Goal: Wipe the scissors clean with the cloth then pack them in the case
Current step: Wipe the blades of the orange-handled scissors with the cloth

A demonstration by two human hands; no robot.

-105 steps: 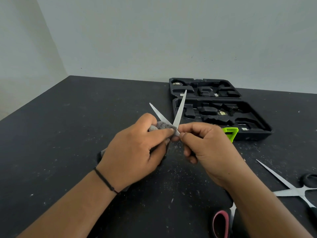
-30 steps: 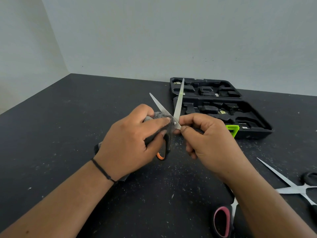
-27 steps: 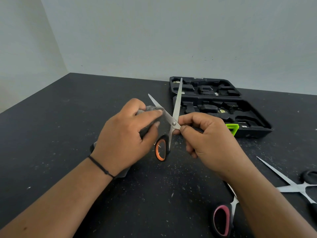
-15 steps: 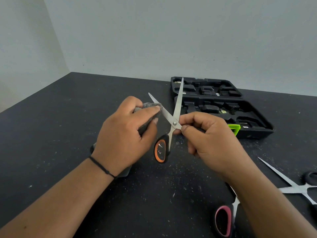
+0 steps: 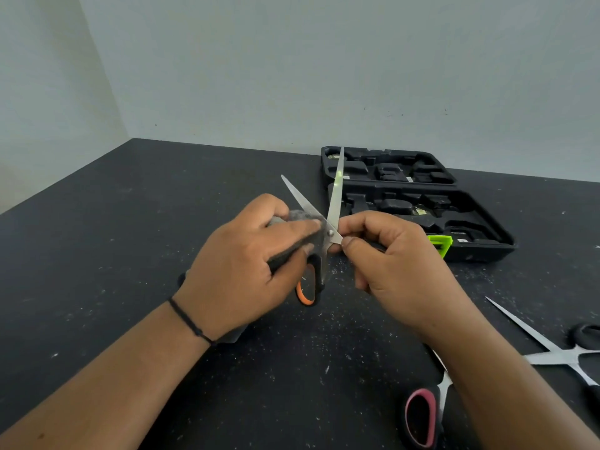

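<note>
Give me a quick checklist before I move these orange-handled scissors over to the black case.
1. Orange-handled steel scissors gripped: ok, right hand holds one handle.
2. Blades closed for packing: not ok, spread in a V.
3. Grey cloth on blade: ok, left hand presses it near the pivot.
4. Blades clean: cannot tell.
5. Black moulded plastic case open: ok, lying flat.
6. A fitting slot: cannot tell.

scissors [image 5: 331, 219]: orange-handled, blades spread, raised | cloth [image 5: 300, 217]: grey, on left blade | case [image 5: 418, 203]: black, open
</note>
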